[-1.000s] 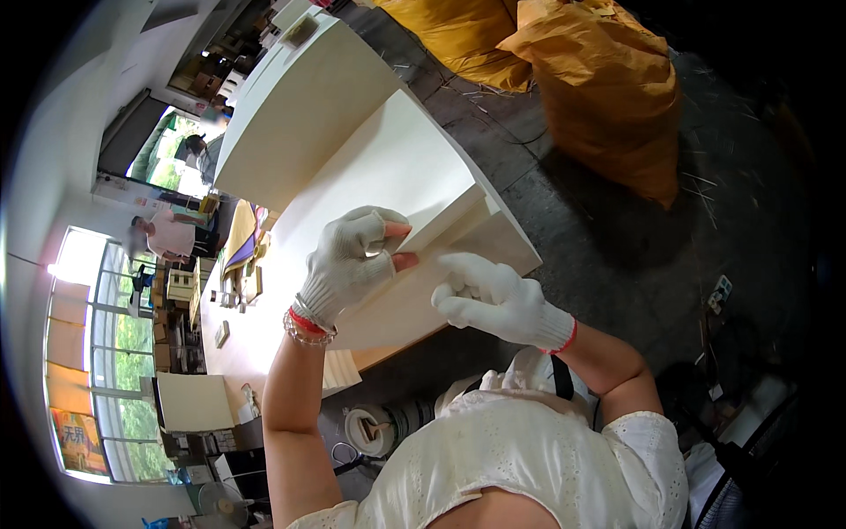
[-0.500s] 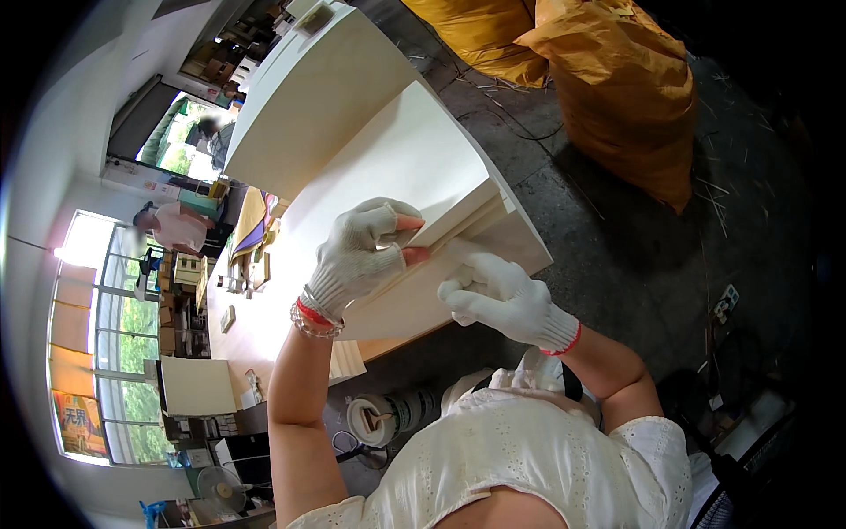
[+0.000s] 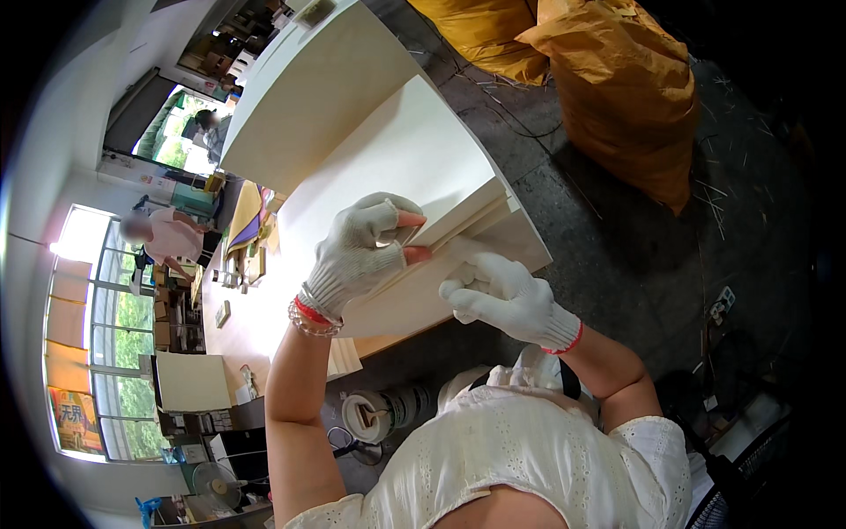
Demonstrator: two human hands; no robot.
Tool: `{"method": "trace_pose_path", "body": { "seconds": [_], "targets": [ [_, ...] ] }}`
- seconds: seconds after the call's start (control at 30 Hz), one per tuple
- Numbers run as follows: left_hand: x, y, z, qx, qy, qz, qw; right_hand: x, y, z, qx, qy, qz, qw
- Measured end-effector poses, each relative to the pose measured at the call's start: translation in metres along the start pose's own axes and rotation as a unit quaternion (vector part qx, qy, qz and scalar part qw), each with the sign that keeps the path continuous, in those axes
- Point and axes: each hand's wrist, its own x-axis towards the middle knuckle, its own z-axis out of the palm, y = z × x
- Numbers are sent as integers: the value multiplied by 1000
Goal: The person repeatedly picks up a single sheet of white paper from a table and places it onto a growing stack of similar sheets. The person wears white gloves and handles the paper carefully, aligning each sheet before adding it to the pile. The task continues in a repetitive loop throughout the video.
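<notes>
My left hand (image 3: 359,242), in a white knitted glove with bare fingertips, is closed at the near edge of a stack of large cream sheets (image 3: 401,150). Its thumb and a finger pinch that edge. To the right, my right hand (image 3: 504,300), also gloved in white, hovers by the stack's front edge with fingers loosely curled and thumb apart. I see nothing held in it. Layered edges of more sheets (image 3: 476,219) show between the two hands. Behind, a large cream sheet (image 3: 322,97) curves upward.
The pale worktable (image 3: 231,331) reaches left, with small blocks and tools on it. Orange sacks (image 3: 617,97) stand on the dark floor (image 3: 582,203) at far right. A white bucket (image 3: 368,416) is below the table's edge. Two people (image 3: 167,236) are in the background.
My hands hold nearly the same places on and beside the stack. At far left, the person in the light top has shifted posture, and the view has tilted slightly.
</notes>
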Motion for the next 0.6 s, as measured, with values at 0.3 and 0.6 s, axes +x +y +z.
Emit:
{"method": "trace_pose_path", "body": {
  "seconds": [0.3, 0.6],
  "targets": [
    [-1, 3, 10, -13, 44, 13, 999, 0, 2, -2, 1, 1, -29, 1000],
    [1, 1, 5, 56, 23, 44, 997, -2, -7, -3, -38, 10, -21, 999]
  ]
}}
